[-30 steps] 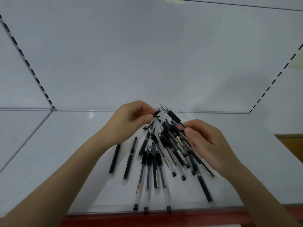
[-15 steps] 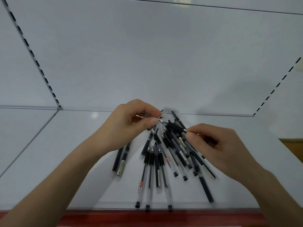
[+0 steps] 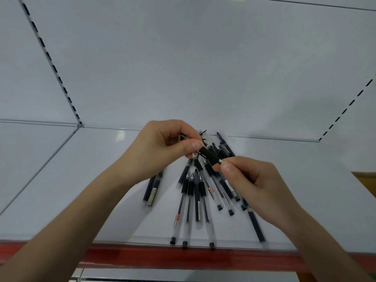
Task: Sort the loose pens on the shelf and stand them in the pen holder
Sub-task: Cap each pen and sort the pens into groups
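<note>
Fingers (image 3: 188, 144) of the left hand (image 3: 162, 147) and right hand (image 3: 250, 180) pinch opposite ends of one black pen (image 3: 210, 155), slanting upper-left to lower-right above the loose pens (image 3: 195, 196) fanned on the white shelf (image 3: 81, 190).

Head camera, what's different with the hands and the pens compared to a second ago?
The left hand and right hand have closed in on each other and now share one black pen above the pile of pens; a second ago each was picking at the pile separately. Two pens left of the pile, apart before, now lie together. The shelf and the pens at its front edge are unchanged. No pen holder is visible.
</note>
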### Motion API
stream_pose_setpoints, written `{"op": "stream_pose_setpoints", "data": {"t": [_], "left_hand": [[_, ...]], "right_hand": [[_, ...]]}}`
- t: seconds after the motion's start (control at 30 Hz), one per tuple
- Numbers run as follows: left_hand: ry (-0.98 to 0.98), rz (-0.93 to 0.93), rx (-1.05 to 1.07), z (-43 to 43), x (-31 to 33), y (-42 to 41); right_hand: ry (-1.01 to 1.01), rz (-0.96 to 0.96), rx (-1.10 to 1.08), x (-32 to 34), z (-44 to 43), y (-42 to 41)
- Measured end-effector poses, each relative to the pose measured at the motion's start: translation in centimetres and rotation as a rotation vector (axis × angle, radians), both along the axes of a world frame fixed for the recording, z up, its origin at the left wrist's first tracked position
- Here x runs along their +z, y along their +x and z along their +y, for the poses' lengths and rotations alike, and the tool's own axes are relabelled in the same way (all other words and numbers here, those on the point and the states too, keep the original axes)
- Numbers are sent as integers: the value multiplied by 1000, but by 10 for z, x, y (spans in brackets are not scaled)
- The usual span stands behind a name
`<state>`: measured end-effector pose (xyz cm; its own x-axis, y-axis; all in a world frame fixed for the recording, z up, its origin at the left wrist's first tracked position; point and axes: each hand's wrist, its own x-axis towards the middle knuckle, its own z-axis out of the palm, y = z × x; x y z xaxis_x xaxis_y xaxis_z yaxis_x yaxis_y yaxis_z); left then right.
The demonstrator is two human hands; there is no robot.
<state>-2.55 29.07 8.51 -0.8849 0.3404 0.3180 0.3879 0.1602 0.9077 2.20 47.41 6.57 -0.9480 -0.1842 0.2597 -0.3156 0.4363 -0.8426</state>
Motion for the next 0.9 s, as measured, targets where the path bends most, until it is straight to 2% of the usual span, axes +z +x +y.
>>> {"op": "stream_pose_setpoints", "data": {"t": [0.07, 0.17, 0.27, 0.33, 0.5, 0.6, 0.7, 0.77, 0.83, 0.9], "left_hand": [[103, -56, 56, 1, -3, -1], [265, -240, 153, 2, -12, -7], [267, -301, 299, -14, -19, -17], [102, -280, 409, -36, -24, -29], [-615, -207, 510, -71, -43, -50], [-728, -169, 530, -71, -52, -54], [-780, -85, 556, -66, -61, -52], [-790, 61, 612, -59, -64, -47], [-674, 169, 621, -45, -61, -36], [-501, 84, 490, -26, -54, -21]], "right_hand": [[7, -18, -17, -4, -6, -4], [87, -73, 0, -8, -13, -12], [171, -165, -27, -14, -10, -22], [279, -159, -40, -20, -6, -26], [604, -135, 6, -33, -12, -32], [705, -135, 10, -34, -18, -35], [680, -188, 8, -34, -19, -39], [631, -220, -10, -33, -17, -39], [549, -201, -51, -30, -18, -37], [387, -175, -77, -24, -24, -33]]}}
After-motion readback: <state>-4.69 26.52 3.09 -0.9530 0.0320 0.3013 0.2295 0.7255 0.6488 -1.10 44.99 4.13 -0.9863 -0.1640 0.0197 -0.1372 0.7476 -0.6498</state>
